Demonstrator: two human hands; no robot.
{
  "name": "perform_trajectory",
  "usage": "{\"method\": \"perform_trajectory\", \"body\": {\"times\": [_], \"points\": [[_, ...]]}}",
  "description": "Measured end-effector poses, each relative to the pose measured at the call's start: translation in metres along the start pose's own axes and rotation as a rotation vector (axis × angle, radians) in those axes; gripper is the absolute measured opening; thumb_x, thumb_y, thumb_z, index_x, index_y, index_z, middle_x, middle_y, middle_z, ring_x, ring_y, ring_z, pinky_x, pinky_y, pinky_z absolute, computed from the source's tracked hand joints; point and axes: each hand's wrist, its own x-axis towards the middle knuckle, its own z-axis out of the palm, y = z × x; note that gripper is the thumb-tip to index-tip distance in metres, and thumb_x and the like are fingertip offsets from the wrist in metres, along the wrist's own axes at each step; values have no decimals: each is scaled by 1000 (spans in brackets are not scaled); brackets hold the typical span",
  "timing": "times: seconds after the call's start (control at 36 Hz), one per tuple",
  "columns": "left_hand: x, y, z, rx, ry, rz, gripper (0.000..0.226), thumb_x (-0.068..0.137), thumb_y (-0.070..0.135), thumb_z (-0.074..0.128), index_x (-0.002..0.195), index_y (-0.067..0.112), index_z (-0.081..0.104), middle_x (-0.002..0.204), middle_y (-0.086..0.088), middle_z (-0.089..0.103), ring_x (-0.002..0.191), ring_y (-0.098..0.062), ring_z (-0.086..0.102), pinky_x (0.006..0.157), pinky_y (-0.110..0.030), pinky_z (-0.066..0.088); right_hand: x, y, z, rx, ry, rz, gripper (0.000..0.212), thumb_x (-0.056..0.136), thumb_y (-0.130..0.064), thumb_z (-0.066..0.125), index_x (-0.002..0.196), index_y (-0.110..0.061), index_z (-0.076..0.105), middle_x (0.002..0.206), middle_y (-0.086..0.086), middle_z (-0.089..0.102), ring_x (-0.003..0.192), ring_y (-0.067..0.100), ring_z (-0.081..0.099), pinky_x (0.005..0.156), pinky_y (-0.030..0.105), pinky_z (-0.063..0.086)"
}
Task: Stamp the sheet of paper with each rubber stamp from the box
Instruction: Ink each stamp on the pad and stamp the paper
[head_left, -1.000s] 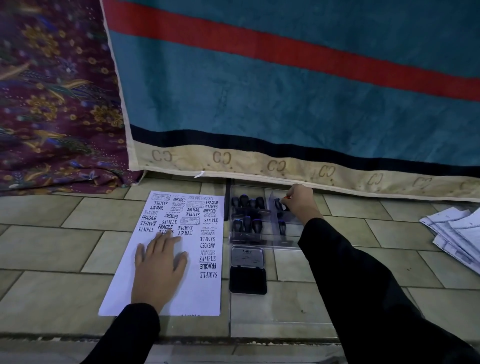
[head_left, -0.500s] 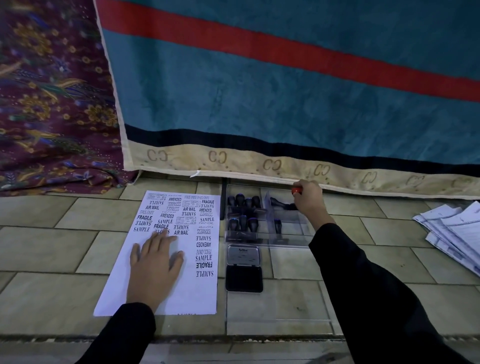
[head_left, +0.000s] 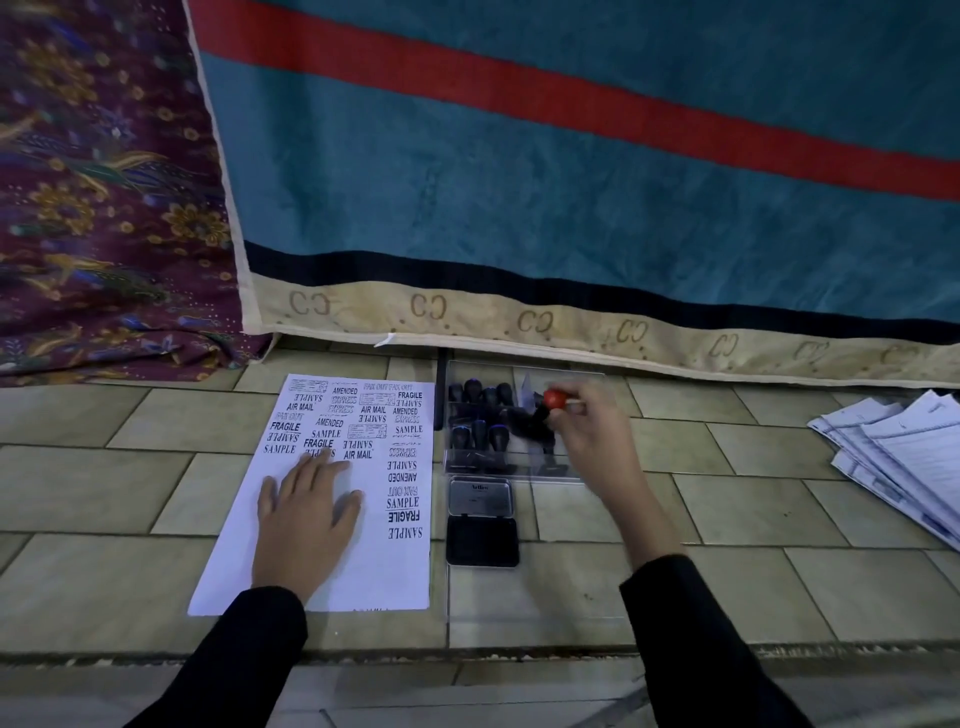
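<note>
A white sheet of paper (head_left: 395, 561) lies on the tiled floor, its upper part covered with several black stamp prints. My left hand (head_left: 306, 519) rests flat on it, fingers spread. To its right stands a clear plastic box (head_left: 571, 475) holding several dark rubber stamps (head_left: 478, 415). My right hand (head_left: 597, 436) hovers over the box and grips a black stamp with a red knob (head_left: 555, 399), lifted and tilted. An open black ink pad (head_left: 482, 538) lies in front of the box.
A teal blanket with a red stripe (head_left: 571, 182) hangs just behind the box. Purple patterned cloth (head_left: 104, 208) is at the left. A pile of printed papers (head_left: 904, 457) lies at the right. A clear lid (head_left: 535, 597) lies flat below the ink pad.
My right hand took a red-knobbed stamp from the box's far right part and has lifted it toward the box's middle. My left hand stays flat on the paper.
</note>
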Motion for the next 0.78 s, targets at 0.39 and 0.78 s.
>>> {"method": "perform_trajectory", "body": {"times": [0.39, 0.78], "points": [[3, 3, -9, -15, -141, -6, 90, 69, 78, 54, 139, 26, 32, 154, 2, 12, 144, -15, -8, 117, -42, 0, -71, -2, 39, -70, -321, -196, 30, 89, -9, 59, 116, -20, 59, 108, -10, 54, 97, 2, 55, 84, 3, 44], [2, 5, -16, 94, -126, 16, 106, 57, 90, 25, 139, 23, 36, 140, -2, 31, 133, -26, 25, 115, -45, 15, -86, -6, 43, -167, -266, -253, 24, 87, -19, 65, 111, -19, 60, 103, -5, 61, 84, 5, 58, 77, 10, 46]]}}
